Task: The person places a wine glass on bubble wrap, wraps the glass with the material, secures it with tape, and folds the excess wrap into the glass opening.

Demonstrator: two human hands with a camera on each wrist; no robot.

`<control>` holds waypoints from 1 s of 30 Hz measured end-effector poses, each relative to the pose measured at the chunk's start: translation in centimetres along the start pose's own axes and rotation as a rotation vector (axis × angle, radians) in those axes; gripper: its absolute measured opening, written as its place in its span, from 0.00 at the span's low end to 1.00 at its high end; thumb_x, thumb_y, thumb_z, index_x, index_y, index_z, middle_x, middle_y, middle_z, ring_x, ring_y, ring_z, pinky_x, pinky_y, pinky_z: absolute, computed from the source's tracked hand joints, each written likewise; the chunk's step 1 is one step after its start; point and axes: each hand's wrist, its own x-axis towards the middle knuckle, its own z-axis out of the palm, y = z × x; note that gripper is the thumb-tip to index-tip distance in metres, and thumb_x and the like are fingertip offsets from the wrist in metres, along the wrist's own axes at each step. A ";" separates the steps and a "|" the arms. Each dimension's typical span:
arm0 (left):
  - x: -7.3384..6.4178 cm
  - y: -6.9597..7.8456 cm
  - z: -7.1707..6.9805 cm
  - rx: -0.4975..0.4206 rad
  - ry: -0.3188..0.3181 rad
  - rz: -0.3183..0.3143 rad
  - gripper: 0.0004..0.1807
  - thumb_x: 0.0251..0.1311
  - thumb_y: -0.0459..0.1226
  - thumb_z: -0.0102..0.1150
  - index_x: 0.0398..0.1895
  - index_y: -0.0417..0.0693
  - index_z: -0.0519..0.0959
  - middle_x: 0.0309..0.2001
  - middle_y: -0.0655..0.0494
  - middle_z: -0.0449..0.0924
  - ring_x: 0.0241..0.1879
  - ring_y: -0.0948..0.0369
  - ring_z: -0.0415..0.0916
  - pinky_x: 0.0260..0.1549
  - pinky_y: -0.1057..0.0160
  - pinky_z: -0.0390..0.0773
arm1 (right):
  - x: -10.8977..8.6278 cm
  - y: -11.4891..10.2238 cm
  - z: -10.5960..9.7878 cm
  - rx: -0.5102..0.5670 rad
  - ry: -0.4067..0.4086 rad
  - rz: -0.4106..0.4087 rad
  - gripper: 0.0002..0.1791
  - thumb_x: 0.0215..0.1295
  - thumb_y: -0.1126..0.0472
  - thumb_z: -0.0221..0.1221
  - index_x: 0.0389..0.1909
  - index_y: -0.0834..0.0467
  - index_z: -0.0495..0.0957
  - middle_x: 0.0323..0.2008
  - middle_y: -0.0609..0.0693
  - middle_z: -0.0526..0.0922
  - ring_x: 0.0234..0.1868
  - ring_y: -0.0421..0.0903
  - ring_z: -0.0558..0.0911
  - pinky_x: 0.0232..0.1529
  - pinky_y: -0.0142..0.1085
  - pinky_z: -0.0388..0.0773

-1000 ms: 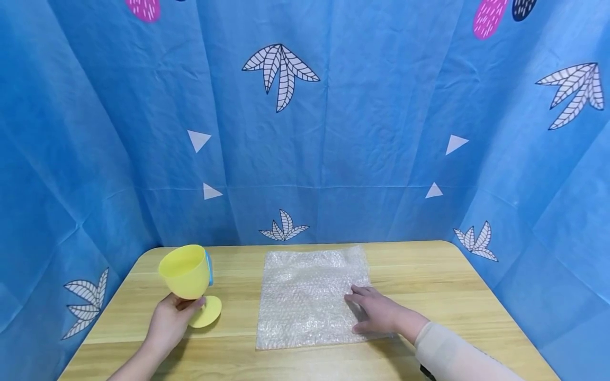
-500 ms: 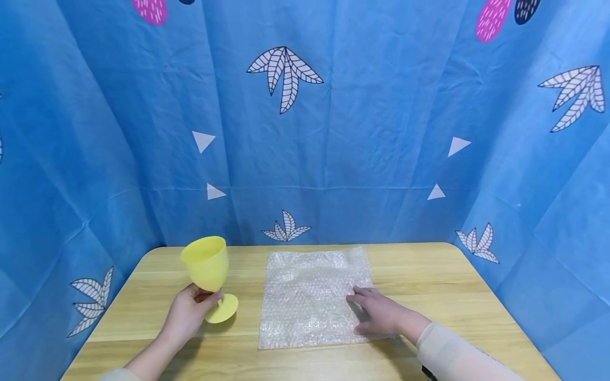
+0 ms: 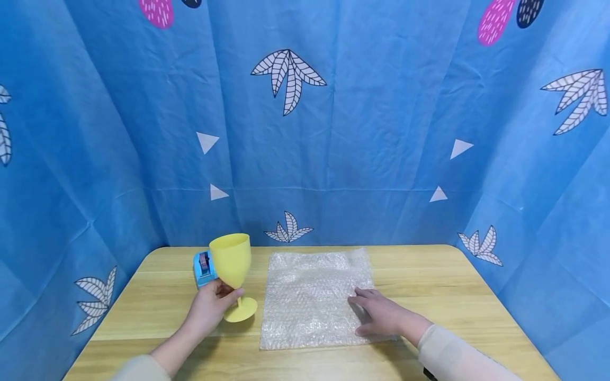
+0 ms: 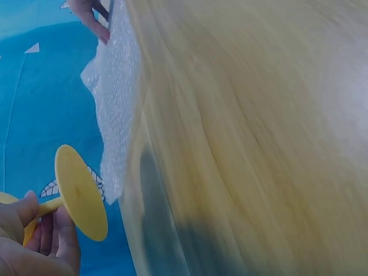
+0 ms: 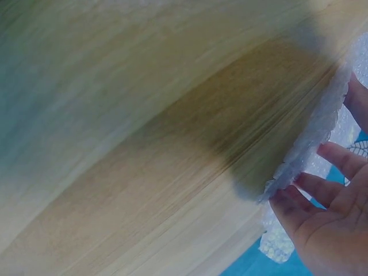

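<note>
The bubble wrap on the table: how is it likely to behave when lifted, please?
The bubble wrap would probably flop, being a thin sheet with a wavy edge. Its translucent, bubbled surface suggests it is light for its size.

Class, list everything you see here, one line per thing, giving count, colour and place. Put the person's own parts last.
Yellow goblet: one, yellow, at the left of the bubble wrap, held by its stem
Bubble wrap: one sheet, clear, on the middle of the table
Blue device, perhaps a tape dispenser: one, blue with a dark part, at the table's back left, partly hidden
Table: one, light wood, under everything
Cloth backdrop: count unclear, patterned blue, behind and beside the table
Sleeves: two, pale, on the forearms
Left hand: one, gripping the goblet's stem
Right hand: one, at the wrap's right edge
</note>
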 end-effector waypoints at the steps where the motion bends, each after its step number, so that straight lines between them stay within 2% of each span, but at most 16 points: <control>1: 0.1 0.0 0.3 -0.009 -0.001 -0.006 0.15 0.63 0.40 0.68 0.45 0.37 0.79 0.39 0.49 0.82 0.41 0.57 0.82 0.38 0.65 0.84 | 0.0 0.0 0.0 0.001 0.001 0.002 0.42 0.57 0.49 0.72 0.69 0.62 0.69 0.72 0.69 0.61 0.70 0.71 0.61 0.68 0.63 0.61; 5: 0.4 0.1 1.2 -0.048 -0.007 -0.027 0.17 0.62 0.40 0.68 0.45 0.35 0.79 0.41 0.47 0.83 0.44 0.54 0.83 0.39 0.63 0.86 | -0.1 -0.1 0.0 0.002 0.011 0.004 0.43 0.56 0.49 0.72 0.69 0.62 0.69 0.72 0.69 0.61 0.70 0.71 0.61 0.68 0.64 0.61; 12: 0.8 0.2 2.4 -0.069 -0.024 -0.062 0.14 0.64 0.35 0.66 0.46 0.33 0.79 0.42 0.46 0.83 0.43 0.54 0.83 0.39 0.61 0.86 | -0.1 -0.3 -0.2 0.013 0.008 0.005 0.43 0.56 0.49 0.72 0.69 0.62 0.69 0.72 0.69 0.61 0.70 0.72 0.60 0.67 0.64 0.61; 17: 1.1 0.2 3.1 -0.079 -0.032 -0.089 0.14 0.63 0.36 0.67 0.45 0.33 0.80 0.41 0.47 0.83 0.41 0.55 0.83 0.39 0.60 0.86 | -0.1 -0.3 -0.1 0.015 0.008 0.006 0.43 0.56 0.49 0.72 0.69 0.62 0.69 0.72 0.69 0.61 0.70 0.72 0.61 0.67 0.64 0.61; 23: 1.3 0.2 4.1 -0.078 -0.039 -0.089 0.16 0.62 0.38 0.69 0.45 0.33 0.79 0.38 0.48 0.84 0.39 0.56 0.83 0.37 0.60 0.86 | -0.1 -0.3 -0.1 0.016 0.011 0.009 0.43 0.56 0.49 0.72 0.69 0.63 0.69 0.72 0.69 0.60 0.70 0.72 0.61 0.67 0.64 0.61; 30: 1.3 0.5 4.8 -0.113 -0.068 -0.145 0.18 0.61 0.40 0.69 0.44 0.33 0.79 0.37 0.48 0.84 0.36 0.58 0.83 0.37 0.59 0.86 | -0.1 -0.3 -0.1 0.016 0.015 -0.001 0.42 0.56 0.50 0.72 0.69 0.64 0.69 0.71 0.70 0.61 0.70 0.72 0.61 0.67 0.64 0.61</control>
